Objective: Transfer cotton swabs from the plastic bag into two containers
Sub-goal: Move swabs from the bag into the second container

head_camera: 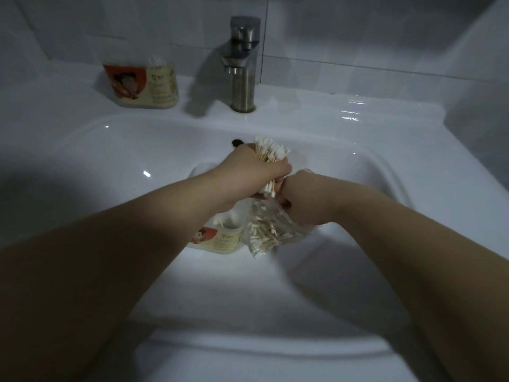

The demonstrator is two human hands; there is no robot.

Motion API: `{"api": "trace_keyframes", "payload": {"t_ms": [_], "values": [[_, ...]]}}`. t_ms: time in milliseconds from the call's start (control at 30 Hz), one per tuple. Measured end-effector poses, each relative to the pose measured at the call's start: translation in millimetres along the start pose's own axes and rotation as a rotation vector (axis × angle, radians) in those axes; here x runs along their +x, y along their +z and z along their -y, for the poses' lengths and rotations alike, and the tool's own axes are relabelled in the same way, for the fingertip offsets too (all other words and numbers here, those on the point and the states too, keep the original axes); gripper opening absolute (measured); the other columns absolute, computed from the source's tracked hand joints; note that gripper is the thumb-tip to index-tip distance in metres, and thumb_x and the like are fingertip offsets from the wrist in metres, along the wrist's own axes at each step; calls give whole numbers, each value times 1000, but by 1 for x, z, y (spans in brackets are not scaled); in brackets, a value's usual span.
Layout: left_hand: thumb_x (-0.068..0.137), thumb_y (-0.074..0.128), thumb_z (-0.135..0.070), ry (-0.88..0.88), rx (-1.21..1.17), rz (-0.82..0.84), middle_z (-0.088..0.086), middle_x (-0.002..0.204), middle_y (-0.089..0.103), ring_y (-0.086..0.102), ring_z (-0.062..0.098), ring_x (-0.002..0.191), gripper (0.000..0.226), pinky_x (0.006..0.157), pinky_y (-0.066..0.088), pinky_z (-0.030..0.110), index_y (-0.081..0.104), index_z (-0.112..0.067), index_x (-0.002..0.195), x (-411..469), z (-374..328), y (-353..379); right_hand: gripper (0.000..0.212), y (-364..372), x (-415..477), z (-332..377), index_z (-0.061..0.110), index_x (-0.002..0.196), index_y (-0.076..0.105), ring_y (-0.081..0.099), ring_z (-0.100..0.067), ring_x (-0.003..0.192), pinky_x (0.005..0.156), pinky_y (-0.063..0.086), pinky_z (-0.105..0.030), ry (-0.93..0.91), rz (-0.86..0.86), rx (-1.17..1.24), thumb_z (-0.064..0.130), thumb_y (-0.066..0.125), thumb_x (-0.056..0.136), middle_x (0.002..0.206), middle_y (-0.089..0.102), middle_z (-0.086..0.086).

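My left hand (257, 175) grips a thick bundle of cotton swabs (271, 150) above the sink bowl, white tips sticking out at both ends. My right hand (300, 198) holds the top of a clear plastic bag (268, 232) with several swabs inside, hanging just below. An open container (220, 237) with a red and cream label stands in the bowl under my left wrist, a few swabs showing inside. A second labelled container (143, 84), with swab tips showing at its top, stands on the ledge at the back left.
The white ceramic sink (371, 150) fills the view, with a dark overflow hole (237, 142) at the back of the bowl. A metal faucet (243, 62) rises behind it. Grey wall tiles stand beyond.
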State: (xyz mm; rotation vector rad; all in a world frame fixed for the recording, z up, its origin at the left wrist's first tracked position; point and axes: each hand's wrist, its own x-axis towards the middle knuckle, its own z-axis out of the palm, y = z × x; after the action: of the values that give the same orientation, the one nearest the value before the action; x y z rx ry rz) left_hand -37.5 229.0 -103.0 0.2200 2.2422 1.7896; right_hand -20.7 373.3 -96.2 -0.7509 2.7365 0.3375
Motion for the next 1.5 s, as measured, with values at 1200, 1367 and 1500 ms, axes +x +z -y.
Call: {"api": "trace_keyframes", "payload": {"t_ms": [1200,1367,1500], "values": [[79,72,-18,24,343,-10,6,73,76,76,23,74,12,67,63,41,72,-9,87,1,7,0,36,-19,-18,-11,22,61,55,62,-24,75,71,49,-32,119,37,163,14,47,94,69,61,2],[80,68,-24,-2,584,28,8,82,76,73,22,74,15,62,58,33,70,-10,85,-1,8,-4,26,-16,-19,-18,18,72,62,63,-29,80,72,52,-32,210,-21,164,20,53,97,76,63,-4],[81,67,-23,-21,574,26,10,85,77,74,25,82,19,73,63,43,72,-7,91,-2,7,-5,24,-18,-23,-25,11,90,73,67,-31,87,82,57,-41,249,-83,278,22,54,97,89,73,-10]]}}
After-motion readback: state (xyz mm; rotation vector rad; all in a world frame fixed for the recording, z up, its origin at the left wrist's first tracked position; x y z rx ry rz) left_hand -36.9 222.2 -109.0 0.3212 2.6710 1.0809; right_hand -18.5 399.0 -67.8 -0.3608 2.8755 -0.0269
